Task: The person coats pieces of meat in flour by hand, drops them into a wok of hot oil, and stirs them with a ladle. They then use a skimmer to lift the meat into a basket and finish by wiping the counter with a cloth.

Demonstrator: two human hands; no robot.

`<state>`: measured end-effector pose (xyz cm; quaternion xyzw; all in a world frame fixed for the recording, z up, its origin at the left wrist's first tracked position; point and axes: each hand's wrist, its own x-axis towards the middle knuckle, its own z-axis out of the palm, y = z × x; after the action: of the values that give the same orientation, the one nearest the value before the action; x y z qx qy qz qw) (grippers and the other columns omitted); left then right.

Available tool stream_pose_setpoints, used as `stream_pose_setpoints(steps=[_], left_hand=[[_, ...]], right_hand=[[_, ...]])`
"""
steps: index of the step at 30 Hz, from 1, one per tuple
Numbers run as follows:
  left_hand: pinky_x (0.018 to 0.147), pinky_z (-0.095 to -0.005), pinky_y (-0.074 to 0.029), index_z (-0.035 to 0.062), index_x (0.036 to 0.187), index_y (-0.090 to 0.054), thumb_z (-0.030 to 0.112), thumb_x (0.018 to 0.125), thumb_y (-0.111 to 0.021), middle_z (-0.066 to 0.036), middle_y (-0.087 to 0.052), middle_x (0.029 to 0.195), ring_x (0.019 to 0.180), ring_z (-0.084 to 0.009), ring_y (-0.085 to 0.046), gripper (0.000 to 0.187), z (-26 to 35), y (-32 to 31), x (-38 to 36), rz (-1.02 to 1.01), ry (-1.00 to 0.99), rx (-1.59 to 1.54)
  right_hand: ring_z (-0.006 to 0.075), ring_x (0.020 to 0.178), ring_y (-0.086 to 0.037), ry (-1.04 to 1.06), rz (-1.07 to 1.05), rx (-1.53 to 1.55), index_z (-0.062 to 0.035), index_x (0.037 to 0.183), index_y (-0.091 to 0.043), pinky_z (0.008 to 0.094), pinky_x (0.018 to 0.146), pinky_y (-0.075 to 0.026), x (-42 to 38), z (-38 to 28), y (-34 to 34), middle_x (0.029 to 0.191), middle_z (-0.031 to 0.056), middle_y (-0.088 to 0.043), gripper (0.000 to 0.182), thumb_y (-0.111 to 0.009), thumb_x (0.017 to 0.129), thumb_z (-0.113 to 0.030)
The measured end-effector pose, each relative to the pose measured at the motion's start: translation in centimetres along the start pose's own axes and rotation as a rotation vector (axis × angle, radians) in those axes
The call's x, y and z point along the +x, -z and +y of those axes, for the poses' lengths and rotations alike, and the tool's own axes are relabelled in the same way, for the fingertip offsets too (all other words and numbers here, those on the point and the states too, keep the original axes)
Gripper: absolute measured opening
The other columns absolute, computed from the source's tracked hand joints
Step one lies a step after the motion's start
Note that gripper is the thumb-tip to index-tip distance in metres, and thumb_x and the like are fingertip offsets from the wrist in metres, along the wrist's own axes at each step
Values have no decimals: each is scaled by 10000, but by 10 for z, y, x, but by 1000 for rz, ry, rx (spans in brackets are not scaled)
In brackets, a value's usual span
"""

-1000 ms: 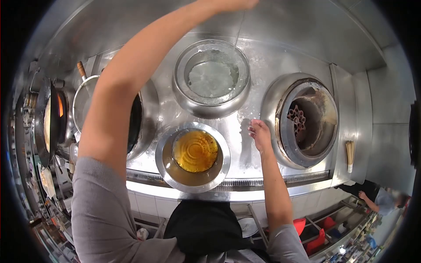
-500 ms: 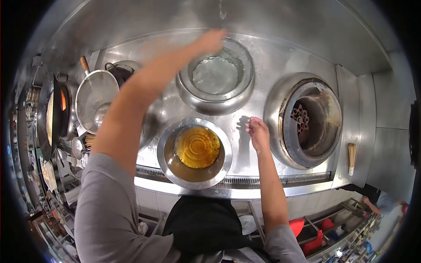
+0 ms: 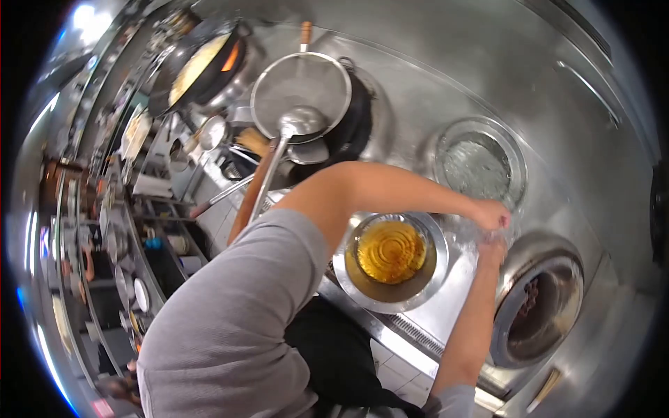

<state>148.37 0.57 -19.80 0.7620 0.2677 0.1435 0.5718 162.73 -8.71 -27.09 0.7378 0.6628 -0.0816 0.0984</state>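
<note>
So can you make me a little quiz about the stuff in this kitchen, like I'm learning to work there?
1. Pick one: what colour is the liquid in the shiny metal bowl?
A) blue
B) golden yellow
C) pink

2. True or false: the left hand and the right hand are close together.

3. Fill in the missing word: the rim of the big strainer has a ____ shape.

Key: 1 B; 2 true; 3 round.
</note>
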Motion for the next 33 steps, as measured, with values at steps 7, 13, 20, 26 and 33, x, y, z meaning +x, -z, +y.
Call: stream_pose_setpoints(steps=[7,13,20,26,33], left_hand=[[744,-415,-511,38,856,-689,205,673,-650,-184,-658,874,852,-330,-629,251,-116,81,24,98,-132,772],[739,-410,-527,41,819,-706,178,689,-644,-177,-673,833,819,-328,-656,199,-91,66,9,247,230,793],[764,-411,-525,41,837,-707,66,682,-617,-187,-673,859,845,-332,-658,181,-92,56,6,286,232,768],[777,-416,-521,19,838,-699,66,711,-606,-200,-666,882,877,-341,-651,164,-103,64,-5,315,218,794],[767,-428,-520,9,755,-684,48,698,-598,-214,-657,843,855,-359,-645,110,-79,87,-39,492,196,683]], right_hand=[[268,774,-596,-445,377,1037,14,980,-596,349,694,-503,-10,34,-16,907,158,-600,229,-629,759,-36],[339,1018,-527,12,442,431,-19,1060,-576,404,898,-425,32,-13,63,1085,172,-539,295,-597,766,-31],[304,1017,-569,241,526,-103,-8,984,-594,412,843,-468,73,-42,77,1097,206,-556,195,-467,857,-85],[387,918,-616,204,107,-53,1,884,-631,486,757,-491,92,-63,63,916,241,-622,199,-444,856,-62],[400,859,-594,208,298,324,17,839,-617,442,743,-473,93,-39,35,876,237,-605,147,-490,800,-45]])
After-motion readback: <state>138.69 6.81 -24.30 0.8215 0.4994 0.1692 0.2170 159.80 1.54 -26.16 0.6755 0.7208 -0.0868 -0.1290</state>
